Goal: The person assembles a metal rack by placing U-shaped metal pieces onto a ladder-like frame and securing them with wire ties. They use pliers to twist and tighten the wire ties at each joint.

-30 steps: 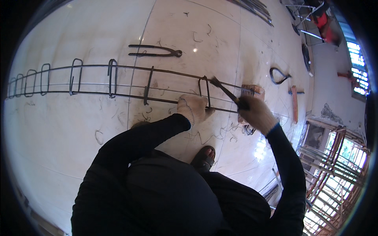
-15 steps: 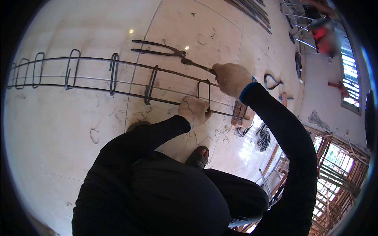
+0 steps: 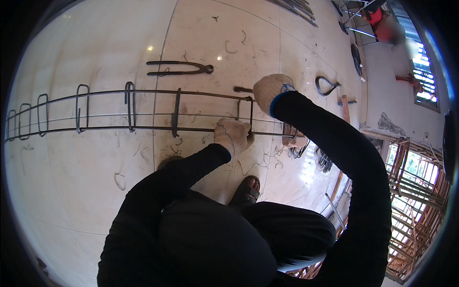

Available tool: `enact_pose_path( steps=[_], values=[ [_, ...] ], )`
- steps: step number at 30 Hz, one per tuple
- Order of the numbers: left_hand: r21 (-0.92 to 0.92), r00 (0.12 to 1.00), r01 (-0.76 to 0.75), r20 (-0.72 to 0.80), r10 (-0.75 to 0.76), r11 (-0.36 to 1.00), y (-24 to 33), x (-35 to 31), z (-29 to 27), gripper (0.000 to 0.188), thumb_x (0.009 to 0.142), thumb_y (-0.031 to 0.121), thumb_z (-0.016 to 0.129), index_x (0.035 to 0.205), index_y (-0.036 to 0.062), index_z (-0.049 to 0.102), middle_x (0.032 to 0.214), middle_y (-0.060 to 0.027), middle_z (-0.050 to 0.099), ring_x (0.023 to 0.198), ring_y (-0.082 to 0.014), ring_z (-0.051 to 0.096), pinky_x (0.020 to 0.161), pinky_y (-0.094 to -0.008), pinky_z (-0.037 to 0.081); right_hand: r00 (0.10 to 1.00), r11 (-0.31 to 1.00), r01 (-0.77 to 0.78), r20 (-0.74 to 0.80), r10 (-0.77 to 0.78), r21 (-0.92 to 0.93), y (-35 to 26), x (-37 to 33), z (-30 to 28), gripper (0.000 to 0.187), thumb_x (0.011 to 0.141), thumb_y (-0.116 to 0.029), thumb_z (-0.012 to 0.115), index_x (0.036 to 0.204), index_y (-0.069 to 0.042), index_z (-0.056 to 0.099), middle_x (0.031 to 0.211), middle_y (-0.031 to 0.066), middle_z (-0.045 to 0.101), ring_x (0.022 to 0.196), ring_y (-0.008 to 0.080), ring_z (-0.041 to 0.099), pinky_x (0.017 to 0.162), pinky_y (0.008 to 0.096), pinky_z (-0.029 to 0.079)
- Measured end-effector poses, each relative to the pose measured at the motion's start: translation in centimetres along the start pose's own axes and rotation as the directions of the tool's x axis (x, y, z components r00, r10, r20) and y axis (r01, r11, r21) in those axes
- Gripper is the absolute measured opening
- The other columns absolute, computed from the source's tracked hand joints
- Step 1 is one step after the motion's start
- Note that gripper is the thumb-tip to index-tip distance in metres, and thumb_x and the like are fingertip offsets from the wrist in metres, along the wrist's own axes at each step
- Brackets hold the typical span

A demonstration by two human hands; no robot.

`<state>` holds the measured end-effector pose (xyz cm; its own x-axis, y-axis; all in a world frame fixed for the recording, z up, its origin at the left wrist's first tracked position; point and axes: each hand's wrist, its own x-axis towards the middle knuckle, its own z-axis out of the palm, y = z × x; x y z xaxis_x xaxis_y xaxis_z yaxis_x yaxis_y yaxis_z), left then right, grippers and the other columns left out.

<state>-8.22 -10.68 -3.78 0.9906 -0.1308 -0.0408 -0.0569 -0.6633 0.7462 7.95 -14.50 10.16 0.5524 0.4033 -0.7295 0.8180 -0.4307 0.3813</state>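
A long cage of thin steel rods (image 3: 153, 91) with bent wire stirrups stretches from the far left to below my hands. My left hand (image 3: 232, 135), in a pale work glove, is closed round the near rod beside the end stirrup (image 3: 251, 111). My right hand (image 3: 272, 93), gloved too, is closed on a dark metal bar tool (image 3: 243, 89) over the far rod by that stirrup's upper corner. The hand hides most of the tool. Beyond the cage, a pair of end-cutting pincers (image 3: 184, 68) lies on the floor with its handles apart.
A brick (image 3: 292, 138) props the cage's right end. Scraps of tie wire (image 3: 119, 181) litter the tiled floor. A loop of dark metal (image 3: 327, 86) and a wire coil (image 3: 323, 160) lie to the right. Steel bars (image 3: 296, 9) lie far off; a person in red is at upper right.
My right hand has moved left and closer to the end stirrup, and the tool now lies nearly level, mostly behind the glove. The left hand keeps its hold. The view has shifted slightly.
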Motion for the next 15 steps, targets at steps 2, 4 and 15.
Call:
enact_pose_path(
  steps=[2, 4, 15],
  values=[
    [-0.012, 1.0, -0.008, -0.019, 0.008, 1.0, -0.7, -0.1, 0.2, 0.028, 0.093, 0.036, 0.07, 0.091, 0.0103, 0.079, 0.081, -0.0147, 0.077, 0.08, -0.0337, 0.077, 0.075, -0.0493, 0.059, 1.0, 0.996, -0.005, -0.01, 0.006, 0.094, -0.4, -0.2, -0.7, 0.025, 0.092, -0.02, 0.069, 0.108, -0.01, 0.086, 0.111, 0.0157, 0.082, 0.104, 0.0367, 0.079, 0.083, 0.0483, 0.063],
    [-0.02, 1.0, -0.018, 0.003, 0.018, 1.0, -0.3, 0.2, 0.0, 0.028, 0.094, 0.037, 0.069, 0.092, 0.0104, 0.079, 0.082, -0.0146, 0.077, 0.081, -0.0341, 0.077, 0.077, -0.0499, 0.059, 0.99, 0.998, -0.052, 0.132, 0.049, 0.017, -0.1, -0.2, 0.0, 0.024, 0.092, -0.019, 0.068, 0.106, -0.009, 0.086, 0.109, 0.0178, 0.082, 0.103, 0.0371, 0.08, 0.082, 0.049, 0.063],
    [-0.026, 0.968, 0.018, 0.253, -0.011, 1.0, 0.1, 0.7, -2.3, 0.04, 0.101, 0.046, 0.066, 0.103, 0.0087, 0.08, 0.099, -0.0155, 0.079, 0.096, -0.0353, 0.076, 0.083, -0.0506, 0.057, 0.83, 0.722, -0.258, -0.236, 0.506, 0.642, 3.9, -11.4, 6.2, 0.026, 0.105, -0.02, 0.061, 0.127, -0.008, 0.069, 0.099, 0.0242, 0.077, 0.092, 0.0447, 0.075, 0.08, 0.054, 0.059]
  ],
)
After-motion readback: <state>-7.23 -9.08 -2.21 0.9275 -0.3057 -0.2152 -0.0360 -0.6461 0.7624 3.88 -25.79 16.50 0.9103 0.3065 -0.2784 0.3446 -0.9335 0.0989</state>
